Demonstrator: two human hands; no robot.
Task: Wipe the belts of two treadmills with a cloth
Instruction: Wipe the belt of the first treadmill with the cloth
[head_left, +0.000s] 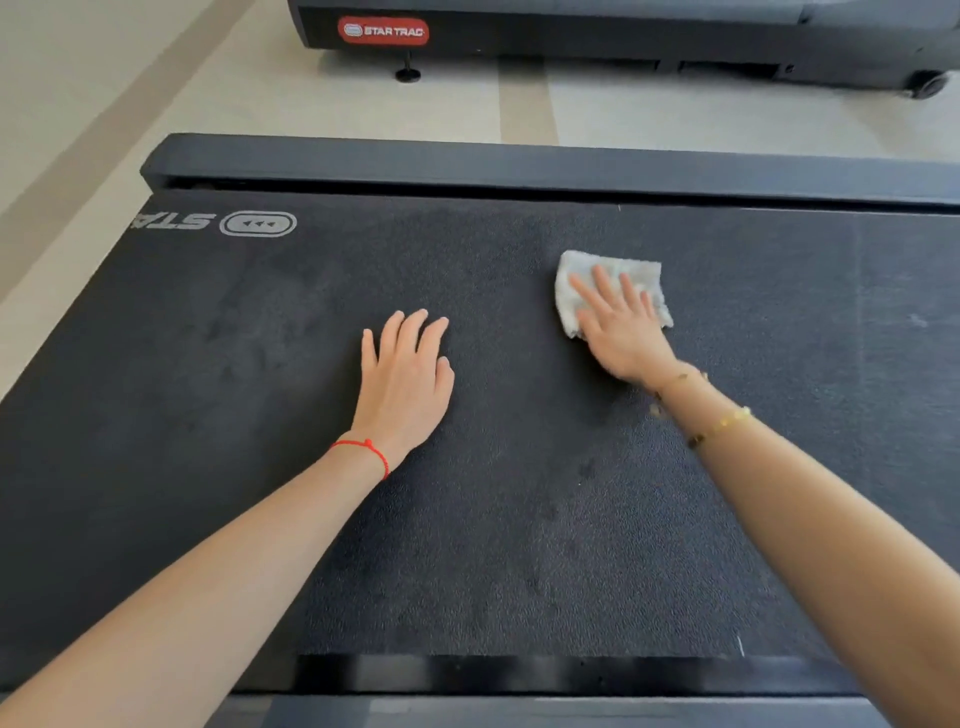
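Pale flooring (156, 88) frames the near treadmill's belt (519, 519), where your right hand (621, 332) presses the cloth (574, 291) flat under straight fingers, and your left hand (405, 379) rests open, fingers straight, beside. Wiping looks mid-pass; next likely calls for sweeping beyond your fingertips, with the second treadmill (623, 36) waiting.

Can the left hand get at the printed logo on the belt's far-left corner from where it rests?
Probably yes. The left hand lies flat on the belt, and only bare belt shows between it and the logo; the cloth sits off under the right hand.
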